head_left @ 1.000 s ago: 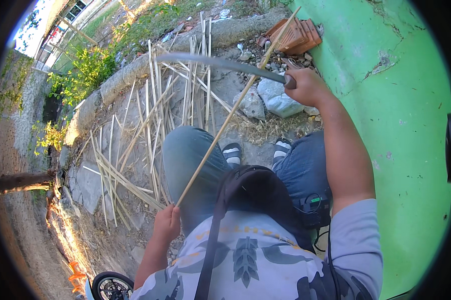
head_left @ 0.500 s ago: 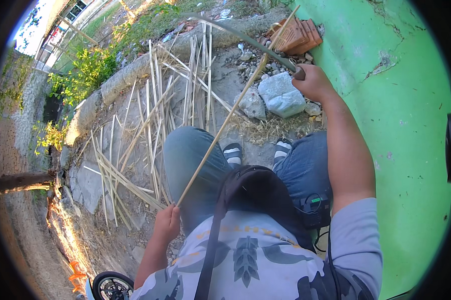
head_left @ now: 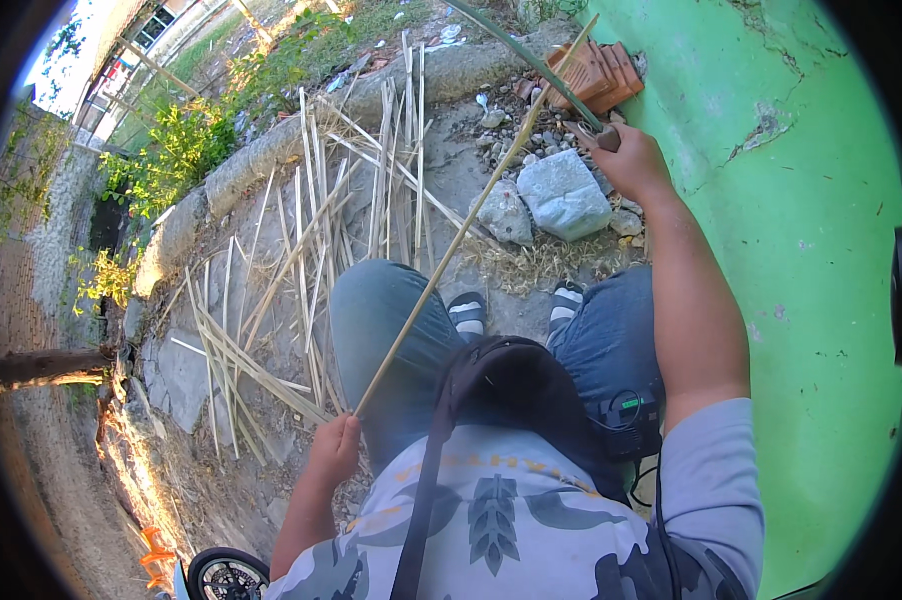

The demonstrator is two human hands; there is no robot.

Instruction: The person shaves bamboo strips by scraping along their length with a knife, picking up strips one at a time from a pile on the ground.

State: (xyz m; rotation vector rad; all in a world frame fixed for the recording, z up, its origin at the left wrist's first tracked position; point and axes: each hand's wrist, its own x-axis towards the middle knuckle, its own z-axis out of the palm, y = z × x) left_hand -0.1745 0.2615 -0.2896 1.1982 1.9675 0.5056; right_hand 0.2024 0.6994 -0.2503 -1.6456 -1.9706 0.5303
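Observation:
My left hand (head_left: 335, 448) is closed on the near end of a long, thin bamboo strip (head_left: 439, 268). The strip slants up to the right over my left thigh, and its far end is frayed and split. In my right hand (head_left: 633, 165), out at arm's length by the green wall, is the dark handle of a machete (head_left: 531, 60). Its long blade points up and left, crossing the strip near the far end; whether they touch I cannot tell. Many split bamboo strips (head_left: 301, 230) lie loose on the ground to the left.
Beyond my feet lie a pale stone block (head_left: 563, 195), a smaller rock (head_left: 504, 212) and gravel. Stacked orange roof tiles (head_left: 603, 76) lean near the green wall (head_left: 821, 300). A low concrete kerb (head_left: 251, 165) runs behind the strips. A motorcycle wheel (head_left: 228, 578) shows at lower left.
The machete blade has swung upward to a steeper angle, its tip now at the top edge of the picture. My left hand and the held strip have barely moved.

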